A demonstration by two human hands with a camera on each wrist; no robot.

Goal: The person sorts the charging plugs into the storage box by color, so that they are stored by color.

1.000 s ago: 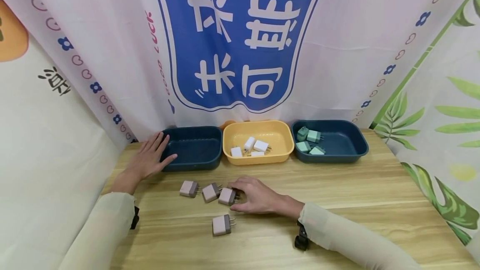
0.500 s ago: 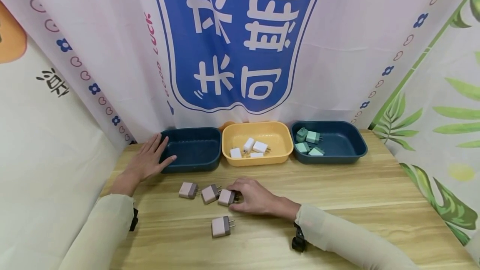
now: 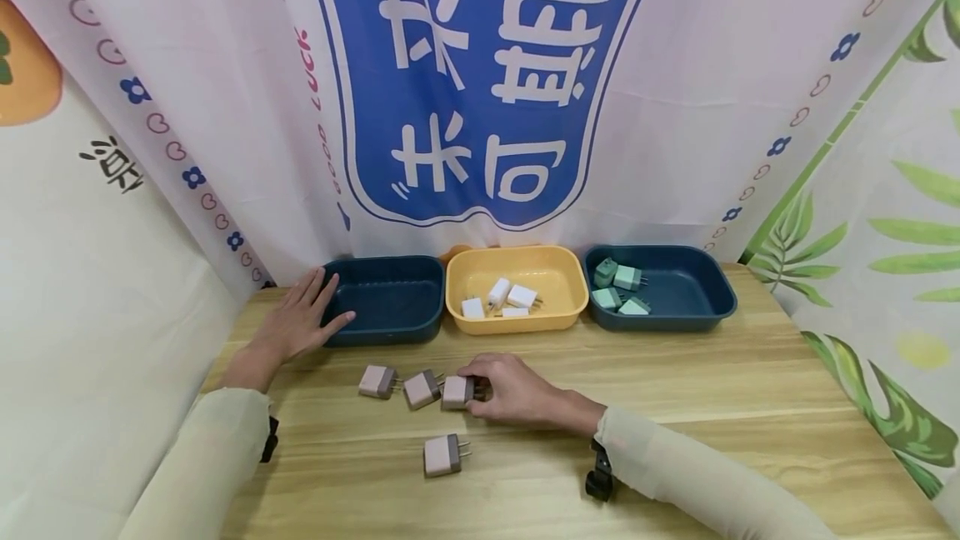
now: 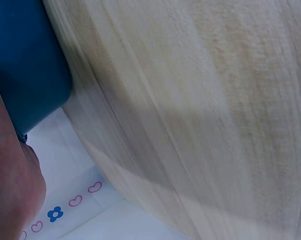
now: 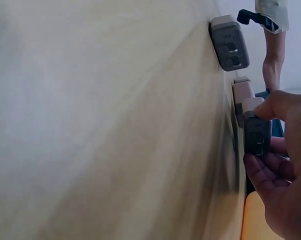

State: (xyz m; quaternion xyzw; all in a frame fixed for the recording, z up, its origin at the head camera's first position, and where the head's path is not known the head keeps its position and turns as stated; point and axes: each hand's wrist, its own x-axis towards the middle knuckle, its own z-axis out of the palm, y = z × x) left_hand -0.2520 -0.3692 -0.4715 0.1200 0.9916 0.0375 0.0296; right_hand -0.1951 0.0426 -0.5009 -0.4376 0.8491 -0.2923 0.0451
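Observation:
My right hand (image 3: 513, 390) pinches a pink-and-grey plug charger (image 3: 456, 392) between thumb and fingers, at its grey prong end. In the right wrist view the thumb lies on one side of that charger (image 5: 258, 131) and the fingertips on the other. To its left are two similar chargers, a middle one (image 3: 422, 389) and a far-left one (image 3: 377, 382). Another pink charger (image 3: 442, 455) lies nearer the front. My left hand (image 3: 294, 327), fingers spread straight, rests on the left end of a dark blue tray (image 3: 386, 332) with nothing inside.
A yellow tray (image 3: 525, 322) with several white chargers stands in the middle of the row. On its right, another dark blue tray (image 3: 675, 322) holds several green chargers. All stand at the back of the wooden table (image 3: 540, 482), against a printed curtain (image 3: 675, 148).
My right hand's thumb and fingers have closed in on the pink charger, which has shifted slightly right and away from the middle one. The left hand stays at the tray.

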